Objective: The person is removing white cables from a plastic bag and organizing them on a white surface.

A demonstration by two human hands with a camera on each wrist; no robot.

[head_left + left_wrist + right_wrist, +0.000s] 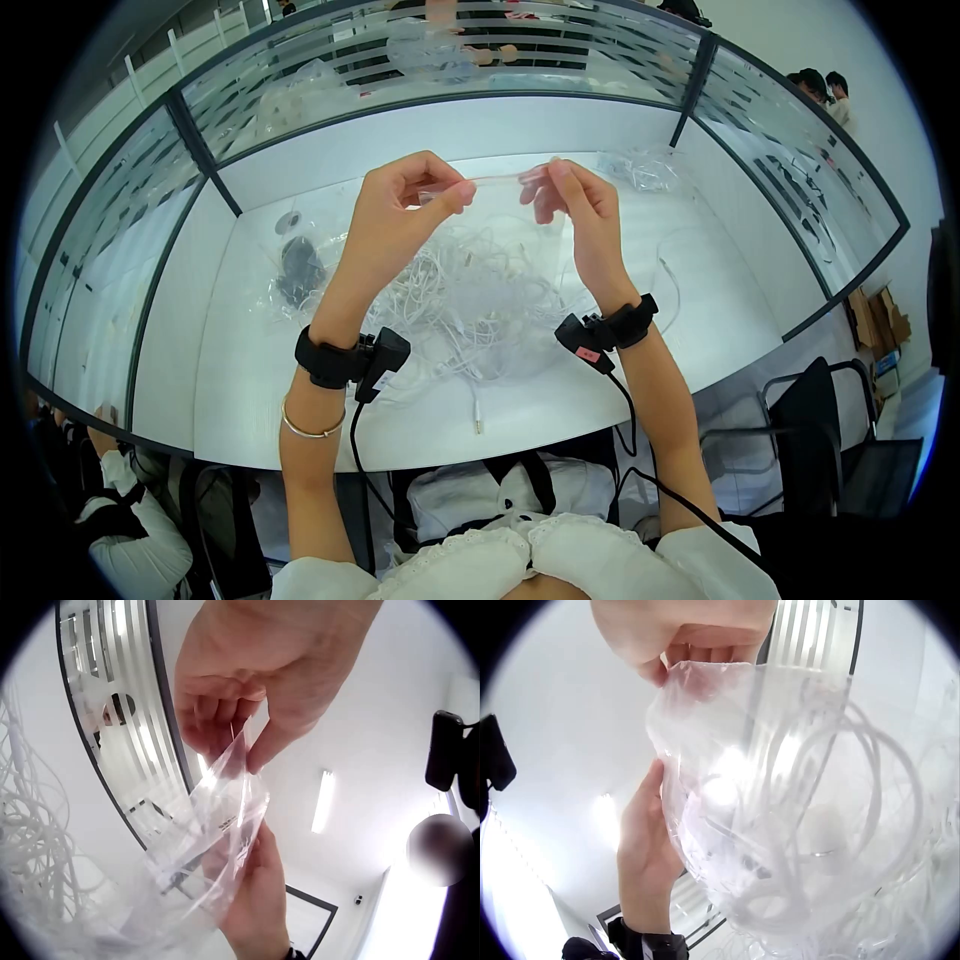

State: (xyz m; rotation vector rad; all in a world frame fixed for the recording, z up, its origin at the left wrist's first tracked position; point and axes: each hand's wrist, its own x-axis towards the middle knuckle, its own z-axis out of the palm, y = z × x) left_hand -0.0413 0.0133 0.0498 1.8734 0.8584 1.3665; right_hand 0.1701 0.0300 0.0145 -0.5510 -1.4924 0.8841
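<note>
Both hands hold a clear plastic bag (705,727) up over the desk by its top edge. My left hand (395,215) pinches one corner between thumb and fingers, seen close in the left wrist view. Opposite it, my right hand (592,215) pinches the other end, so the edge runs nearly straight between them. A coiled white cable (911,787) shows through the bag in the right wrist view. Below the hands lies a tangled heap of white cables (480,300) mixed with clear plastic.
Dark items in clear wrap (300,272) lie left of the heap, a small grey round piece (288,222) behind them. Crumpled clear bags (645,170) lie at the back right. One cable end (478,425) points toward the front edge. Glass-topped partitions (450,110) enclose the desk.
</note>
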